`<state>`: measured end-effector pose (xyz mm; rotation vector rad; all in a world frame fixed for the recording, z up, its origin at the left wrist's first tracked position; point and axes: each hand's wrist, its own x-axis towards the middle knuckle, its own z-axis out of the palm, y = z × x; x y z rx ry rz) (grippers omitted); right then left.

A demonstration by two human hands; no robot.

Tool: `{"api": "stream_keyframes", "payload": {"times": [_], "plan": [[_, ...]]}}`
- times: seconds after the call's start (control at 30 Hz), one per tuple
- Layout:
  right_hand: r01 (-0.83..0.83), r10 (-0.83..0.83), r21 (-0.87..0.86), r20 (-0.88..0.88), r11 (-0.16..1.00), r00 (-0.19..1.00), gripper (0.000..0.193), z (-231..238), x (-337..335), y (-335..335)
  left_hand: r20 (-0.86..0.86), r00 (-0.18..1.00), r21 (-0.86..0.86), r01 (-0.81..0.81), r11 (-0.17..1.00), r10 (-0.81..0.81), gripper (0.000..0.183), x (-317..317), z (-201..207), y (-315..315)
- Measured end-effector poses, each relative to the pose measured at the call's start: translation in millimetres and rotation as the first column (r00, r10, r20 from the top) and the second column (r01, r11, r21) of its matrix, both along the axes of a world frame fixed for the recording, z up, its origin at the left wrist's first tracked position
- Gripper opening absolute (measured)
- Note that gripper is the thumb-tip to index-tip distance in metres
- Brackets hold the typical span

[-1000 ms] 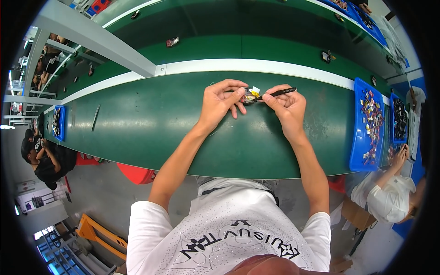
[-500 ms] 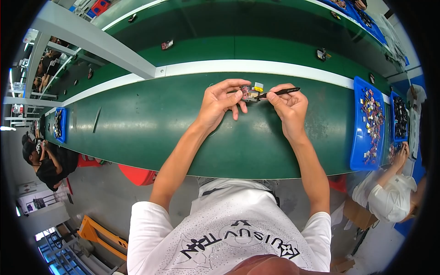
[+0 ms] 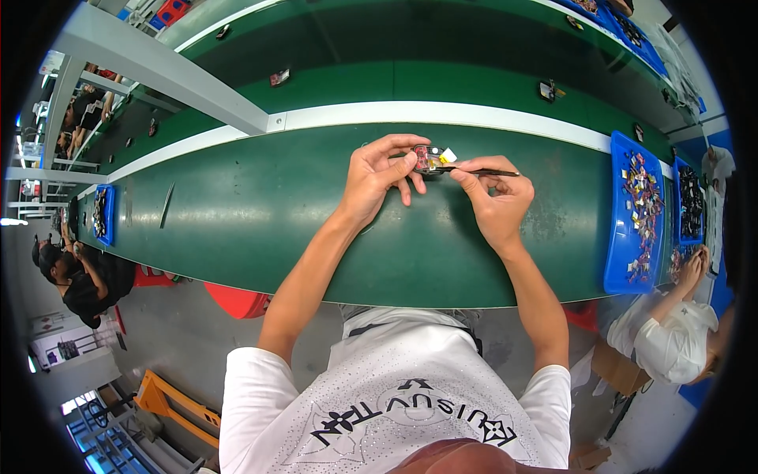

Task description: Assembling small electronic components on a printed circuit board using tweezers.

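Note:
My left hand [image 3: 377,174] pinches a small open electronic device [image 3: 426,160] by its left side, over the green bench. The device has a black housing with reddish parts inside. A small yellow-and-white piece [image 3: 448,156], like a wired battery, sticks up at its right edge. In my right hand [image 3: 497,197] is a slim black tool [image 3: 496,172] that looks like tweezers, held nearly level between thumb and fingers. Its tip meets the device's lower right side; whether it grips anything there is too small to tell.
A blue tray [image 3: 620,261] of small wired parts stands right, beside another blue tray [image 3: 689,201] of black parts. Tweezers-like metal strip [image 3: 167,205] lies left. Beyond the white rail [image 3: 442,114], a green conveyor [image 3: 339,87] carries several devices. A co-worker [image 3: 671,336] sits at right.
My right hand has turned and lowered a little, bringing the black tool closer to level. The yellow-and-white piece has tilted rightward. Devices on the conveyor have shifted left.

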<state>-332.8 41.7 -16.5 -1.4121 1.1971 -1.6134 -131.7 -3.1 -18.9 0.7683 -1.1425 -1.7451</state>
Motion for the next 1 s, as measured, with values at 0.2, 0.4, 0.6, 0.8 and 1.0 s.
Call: {"api": "stream_keyframes", "payload": {"times": [0.2, 0.4, 0.6, 0.8, 1.0], "plan": [[0.038, -0.056, -0.114, -0.165, 0.993, 0.985, 0.008, -3.2, 2.5, -1.7, -0.001, 1.0, -0.001, 0.002, 1.0, -0.002, 0.035, -0.1, -0.7, 0.2], [0.033, -0.048, -0.106, -0.142, 0.994, 0.989, 0.008, -4.0, 2.2, -1.4, -0.001, 1.0, -0.017, 0.004, 1.0, -0.004, 0.035, -0.8, -0.9, 0.7], [0.024, -0.039, -0.103, -0.146, 0.994, 0.988, 0.009, -4.2, 1.4, -1.6, 0.011, 1.0, -0.031, -0.006, 1.0, 0.007, 0.034, -1.1, -1.3, 1.4], [0.023, -0.043, -0.117, -0.17, 0.993, 0.985, 0.009, -2.6, 1.7, -1.8, 0.017, 1.0, -0.039, -0.014, 0.999, 0.015, 0.033, -0.7, -1.1, 1.7], [0.017, -0.041, -0.125, -0.191, 0.992, 0.981, 0.009, -3.2, 2.2, -1.6, 0.018, 1.0, -0.026, -0.018, 1.0, 0.018, 0.032, -0.5, -1.3, 1.5]]}}
